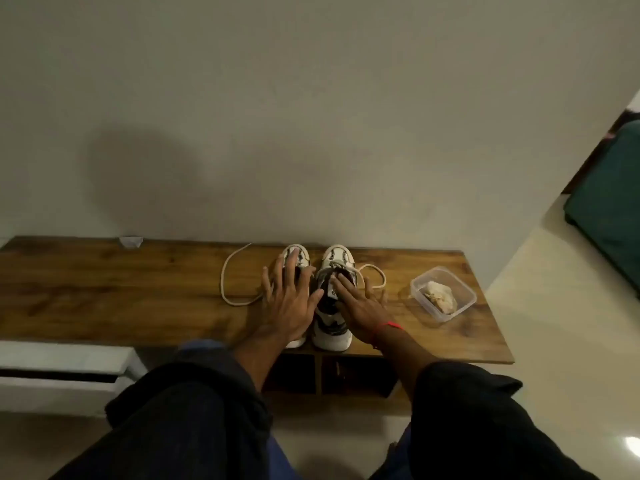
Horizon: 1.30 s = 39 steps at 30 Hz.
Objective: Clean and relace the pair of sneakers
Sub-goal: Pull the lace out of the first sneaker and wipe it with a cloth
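Wooden bench (138,289): sneakers (334,289) side by side, toes toward wall; both hands' fingers spread flat.

Bare brown wooden tabletop (104,289) lies left; a loose cream shoelace (225,282) and a clear plastic container (465,296) flank the white-and-black sneakers (332,320).

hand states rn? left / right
Left hand: open, fingers spread flat on top of the left sneaker.
Right hand: open, straight fingers resting on the right sneaker at its tongue; gripping nothing.
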Each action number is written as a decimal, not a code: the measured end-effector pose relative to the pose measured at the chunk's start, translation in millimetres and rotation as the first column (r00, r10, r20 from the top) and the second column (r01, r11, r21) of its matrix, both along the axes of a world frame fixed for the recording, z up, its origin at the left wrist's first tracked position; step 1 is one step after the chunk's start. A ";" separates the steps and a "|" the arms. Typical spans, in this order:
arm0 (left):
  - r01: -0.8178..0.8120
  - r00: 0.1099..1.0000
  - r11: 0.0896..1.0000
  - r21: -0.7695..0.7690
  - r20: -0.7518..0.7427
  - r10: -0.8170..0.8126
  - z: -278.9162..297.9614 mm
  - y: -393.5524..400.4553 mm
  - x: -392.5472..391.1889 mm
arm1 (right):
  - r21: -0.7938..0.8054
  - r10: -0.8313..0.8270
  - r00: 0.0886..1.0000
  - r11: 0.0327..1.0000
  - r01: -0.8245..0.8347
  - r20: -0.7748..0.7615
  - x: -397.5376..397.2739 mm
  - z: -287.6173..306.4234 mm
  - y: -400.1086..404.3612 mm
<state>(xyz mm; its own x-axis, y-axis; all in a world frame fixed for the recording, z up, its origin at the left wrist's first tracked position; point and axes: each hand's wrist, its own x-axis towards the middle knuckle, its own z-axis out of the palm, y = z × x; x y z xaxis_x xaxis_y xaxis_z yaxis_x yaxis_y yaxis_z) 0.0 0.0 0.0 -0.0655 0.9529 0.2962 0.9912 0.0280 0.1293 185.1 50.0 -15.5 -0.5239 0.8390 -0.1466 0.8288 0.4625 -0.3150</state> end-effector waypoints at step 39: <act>0.163 0.945 0.944 -0.287 0.321 -0.065 -49.3 78.8 56.0 | -0.149 -0.570 0.811 0.797 0.585 0.134 174.7 -34.1 136.2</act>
<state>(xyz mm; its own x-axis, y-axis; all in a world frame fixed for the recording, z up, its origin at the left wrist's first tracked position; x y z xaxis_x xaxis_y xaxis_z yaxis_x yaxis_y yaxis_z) 56.0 78.8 -49.3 0.0089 0.9996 -0.0269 0.9045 0.0034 0.4265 359.8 186.2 -49.7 0.0690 0.9383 -0.3390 0.9493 -0.1662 -0.2668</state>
